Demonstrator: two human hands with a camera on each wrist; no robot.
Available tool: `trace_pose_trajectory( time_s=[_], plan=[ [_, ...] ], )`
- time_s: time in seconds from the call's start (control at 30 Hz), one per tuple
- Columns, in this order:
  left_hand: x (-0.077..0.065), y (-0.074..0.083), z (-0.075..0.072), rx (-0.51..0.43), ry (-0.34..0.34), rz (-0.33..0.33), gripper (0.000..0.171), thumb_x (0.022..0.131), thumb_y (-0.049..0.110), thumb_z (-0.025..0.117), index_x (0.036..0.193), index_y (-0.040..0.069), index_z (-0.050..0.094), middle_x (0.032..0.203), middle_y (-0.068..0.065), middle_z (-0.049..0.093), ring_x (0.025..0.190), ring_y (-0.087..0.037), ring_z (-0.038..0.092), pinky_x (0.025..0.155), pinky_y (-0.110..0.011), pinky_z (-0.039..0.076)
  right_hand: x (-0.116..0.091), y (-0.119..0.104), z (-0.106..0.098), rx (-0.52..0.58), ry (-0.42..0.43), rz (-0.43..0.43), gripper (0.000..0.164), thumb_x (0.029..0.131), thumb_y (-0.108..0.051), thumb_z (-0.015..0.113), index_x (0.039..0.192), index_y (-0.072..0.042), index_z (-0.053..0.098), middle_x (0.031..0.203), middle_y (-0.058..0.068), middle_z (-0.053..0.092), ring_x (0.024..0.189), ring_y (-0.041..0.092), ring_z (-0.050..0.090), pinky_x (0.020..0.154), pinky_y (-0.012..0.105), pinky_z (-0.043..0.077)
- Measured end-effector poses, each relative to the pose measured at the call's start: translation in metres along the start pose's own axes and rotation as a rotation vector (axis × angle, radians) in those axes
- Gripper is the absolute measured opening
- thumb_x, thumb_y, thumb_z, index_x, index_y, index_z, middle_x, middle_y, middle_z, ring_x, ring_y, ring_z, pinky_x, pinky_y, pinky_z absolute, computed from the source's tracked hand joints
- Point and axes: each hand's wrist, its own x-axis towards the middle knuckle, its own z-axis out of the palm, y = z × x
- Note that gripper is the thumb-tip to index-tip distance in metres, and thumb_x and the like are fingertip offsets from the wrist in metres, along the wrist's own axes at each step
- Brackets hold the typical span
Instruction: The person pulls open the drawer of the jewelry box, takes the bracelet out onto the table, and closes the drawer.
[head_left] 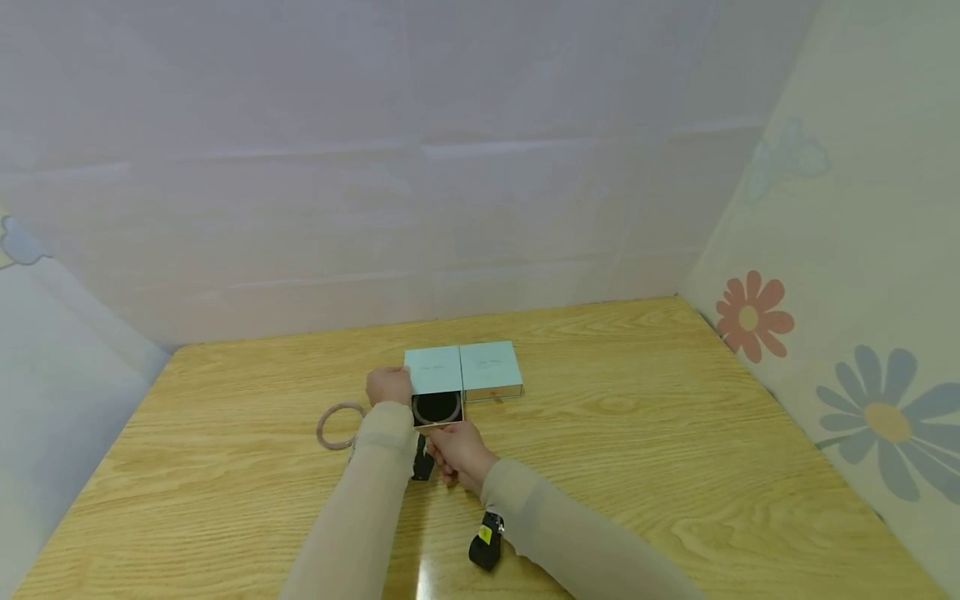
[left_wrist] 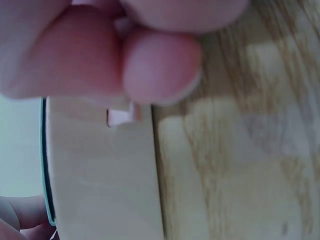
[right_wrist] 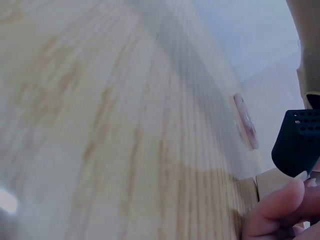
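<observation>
The left hand [head_left: 389, 386], fingers curled, grips the near left side of a part-open mint-topped box [head_left: 433, 369]; the right hand [head_left: 462, 450] pinches its front edge. Between them, a ring-shaped item [head_left: 456, 413] lies in its black interior. Beyond the right hand: a matching box [head_left: 490, 363], print too small to read. Left of the left hand: a pinkish bangle [head_left: 321, 430].

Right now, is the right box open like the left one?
No, in the head view only the left box stands open on a dark interior, while the right box looks closed.
</observation>
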Motion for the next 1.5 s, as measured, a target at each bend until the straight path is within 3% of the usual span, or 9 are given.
trace_pose_trajectory(
  time_s=[0.63,0.87,1.5],
  plan=[
    [0.0036,-0.0021,-0.0022,0.011,-0.032,0.028,0.028,0.100,0.011,0.054,0.118,-0.006,0.066,0.122,-0.025,0.062,0.114,-0.038,0.057,0.096,-0.047,0.047,-0.0022,0.0001,0.0007,-0.031,0.001,0.004,0.044,0.100,-0.007,0.044,0.056,-0.013,0.047,0.048,-0.003,0.039,0.039,0.009,0.028,0.037,0.022,0.028],
    [-0.0029,0.0024,-0.0058,0.023,-0.044,0.034,0.029,0.101,0.012,0.053,0.118,-0.007,0.066,0.122,-0.025,0.061,0.113,-0.039,0.056,0.095,-0.047,0.047,-0.0042,-0.0001,0.0013,-0.029,-0.006,0.005,0.045,0.101,-0.010,0.045,0.057,-0.013,0.048,0.048,-0.003,0.039,0.039,0.009,0.028,0.036,0.022,0.029],
    [-0.0037,0.0026,-0.0069,0.009,-0.043,0.010,0.027,0.099,0.011,0.055,0.116,-0.007,0.067,0.122,-0.025,0.061,0.113,-0.038,0.056,0.096,-0.046,0.046,-0.0082,0.0021,0.0011,-0.016,-0.007,0.017,0.041,0.100,-0.007,0.044,0.060,-0.012,0.048,0.049,-0.002,0.037,0.039,0.009,0.026,0.038,0.023,0.027]
  ],
)
